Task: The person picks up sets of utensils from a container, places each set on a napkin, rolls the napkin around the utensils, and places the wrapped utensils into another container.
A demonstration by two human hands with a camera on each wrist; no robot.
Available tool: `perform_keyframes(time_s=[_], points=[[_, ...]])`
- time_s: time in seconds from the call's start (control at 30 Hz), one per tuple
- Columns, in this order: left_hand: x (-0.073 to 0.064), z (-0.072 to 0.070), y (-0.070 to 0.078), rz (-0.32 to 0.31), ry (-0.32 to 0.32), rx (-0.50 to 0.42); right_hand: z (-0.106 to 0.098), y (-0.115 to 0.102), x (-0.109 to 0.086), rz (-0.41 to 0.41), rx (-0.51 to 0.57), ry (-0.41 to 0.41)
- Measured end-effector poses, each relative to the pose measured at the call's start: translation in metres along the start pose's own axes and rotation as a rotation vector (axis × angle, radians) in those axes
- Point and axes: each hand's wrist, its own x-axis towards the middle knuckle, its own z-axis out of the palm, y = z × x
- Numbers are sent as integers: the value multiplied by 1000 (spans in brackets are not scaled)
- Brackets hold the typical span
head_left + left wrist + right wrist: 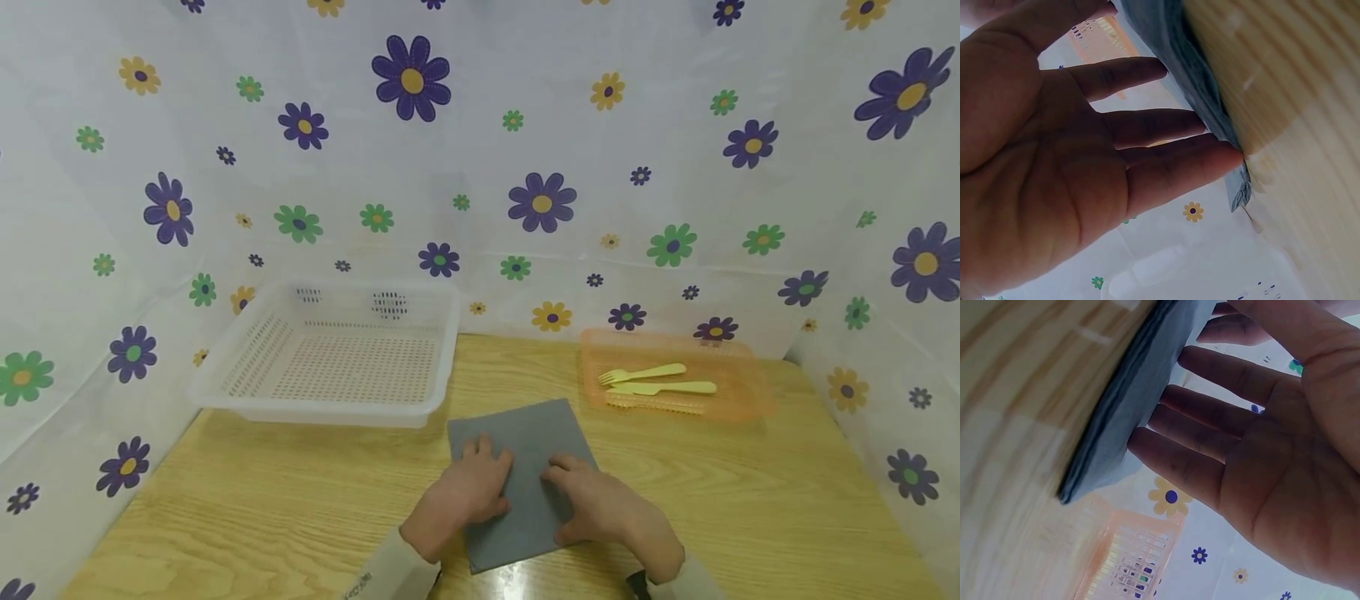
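A grey folded cloth [531, 433] lies flat on the wooden table, turned slightly askew. My left hand [472, 483] rests its fingertips on the left part of it, and my right hand [596, 500] touches the right part. Seen from the left wrist, the fingers of the left hand [1066, 144] stretch fairly straight to the layered edge of the cloth [1200, 81]. In the right wrist view, the right hand [1285, 450] likewise sets its extended fingertips on the top of the cloth [1116, 425], whose stacked layers show at the side.
A white perforated plastic basket [330, 412] stands at the back left of the table [300, 508]. At the back right, an orange basket [742, 400] holds a yellow fork [652, 372] and a yellow knife [671, 388]. Flower-printed sheeting [465, 142] encloses the table's back and sides.
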Motion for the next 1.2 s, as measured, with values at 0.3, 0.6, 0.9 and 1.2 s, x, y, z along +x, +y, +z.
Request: perform_keyframes(time_s=[0.3, 0.6, 0.9, 1.2], points=[[-2, 0, 4, -16, 13, 31, -1, 2, 0, 21, 39, -3], [-2, 0, 6, -29, 17, 31, 0, -1, -1, 47, 17, 3], [-1, -3, 2, -4, 54, 77, 1, -9, -1, 69, -69, -10], [0, -3, -2, 44, 66, 23, 2, -9, -1, 49, -80, -13]])
